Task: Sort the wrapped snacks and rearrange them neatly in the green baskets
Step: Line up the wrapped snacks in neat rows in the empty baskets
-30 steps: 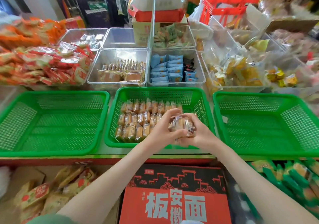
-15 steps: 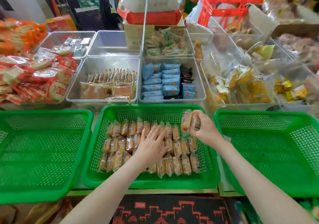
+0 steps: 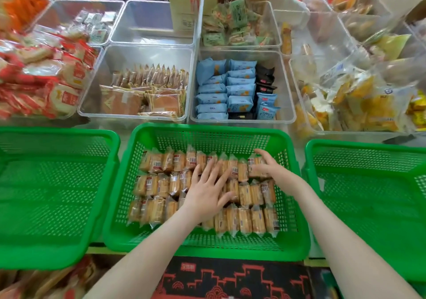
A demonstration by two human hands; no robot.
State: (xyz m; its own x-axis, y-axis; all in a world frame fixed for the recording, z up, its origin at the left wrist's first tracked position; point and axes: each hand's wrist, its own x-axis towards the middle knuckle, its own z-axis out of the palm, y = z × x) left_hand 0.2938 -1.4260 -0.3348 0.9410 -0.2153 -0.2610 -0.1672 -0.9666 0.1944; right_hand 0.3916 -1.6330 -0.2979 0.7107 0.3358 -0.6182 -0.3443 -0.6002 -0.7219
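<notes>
— Where are the wrapped snacks sitting?
— In three rows inside the middle green basket. Your left hand is lying flat at its centre, fingers spread. Your right hand is resting near its far right corner, and I cannot tell whether those fingers are pinching a packet or only pushing.
— How are they handling?
— I am guessing light, slick film, brittle inside. Try taking them by the long sides, squeezing gently.

Clear plastic bins, cardboard box; red-and-black printed carton
</notes>
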